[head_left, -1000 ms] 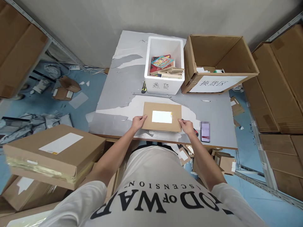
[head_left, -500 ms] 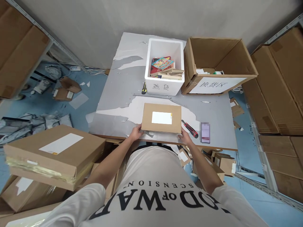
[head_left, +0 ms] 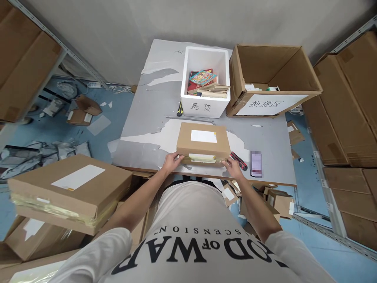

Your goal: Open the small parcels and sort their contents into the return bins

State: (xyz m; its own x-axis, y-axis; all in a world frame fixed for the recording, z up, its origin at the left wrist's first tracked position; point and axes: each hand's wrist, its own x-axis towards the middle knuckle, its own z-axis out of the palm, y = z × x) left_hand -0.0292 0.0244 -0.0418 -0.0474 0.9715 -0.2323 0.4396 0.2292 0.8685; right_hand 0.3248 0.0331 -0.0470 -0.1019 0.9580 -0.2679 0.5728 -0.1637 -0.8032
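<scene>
- Brown rectangular cardboard parcel (head_left: 203, 146), white label (head_left: 204, 136) on top, above the near part of a grey, torn-surfaced table (head_left: 138, 112); whether it rests there, cannot tell.
- Left bare hand (head_left: 172, 162) grasps the parcel's near left corner, thumb and fingers closed on it.
- Right bare hand (head_left: 232, 167) pinches the near right corner.
- Red-and-black utility knife (head_left: 239, 162) lies just beside the right hand.
- White foam box (head_left: 218, 106), books (head_left: 203, 78) inside, stands beyond the parcel.
</scene>
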